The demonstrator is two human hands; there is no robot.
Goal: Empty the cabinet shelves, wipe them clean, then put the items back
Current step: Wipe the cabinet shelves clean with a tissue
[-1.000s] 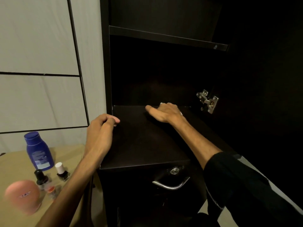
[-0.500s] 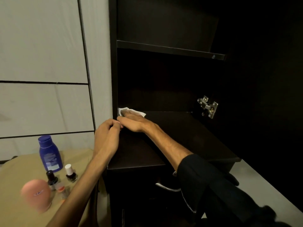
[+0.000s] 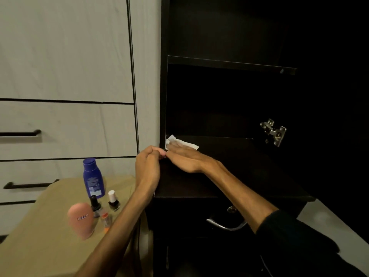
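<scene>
From the head camera, the right hand (image 3: 184, 157) lies flat with straight fingers pressing a white wipe (image 3: 182, 143) into the back-left corner of the dark lower shelf (image 3: 229, 168), while the left hand (image 3: 148, 166) curls its fingers over the shelf's left front edge, so I judge the wiping best done with even pressure drawn outward from that corner. Rightward the shelf is bare up to the metal hinge (image 3: 273, 131); the blue lotion bottle (image 3: 92, 177), pink bottle (image 3: 80, 219) and nail polish bottle (image 3: 113, 200) wait well apart on the tan side table (image 3: 40, 246).

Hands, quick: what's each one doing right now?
Left hand: fingers curled over the shelf edge, gripping it.
Right hand: open, flat, pressing the cloth down.
</scene>
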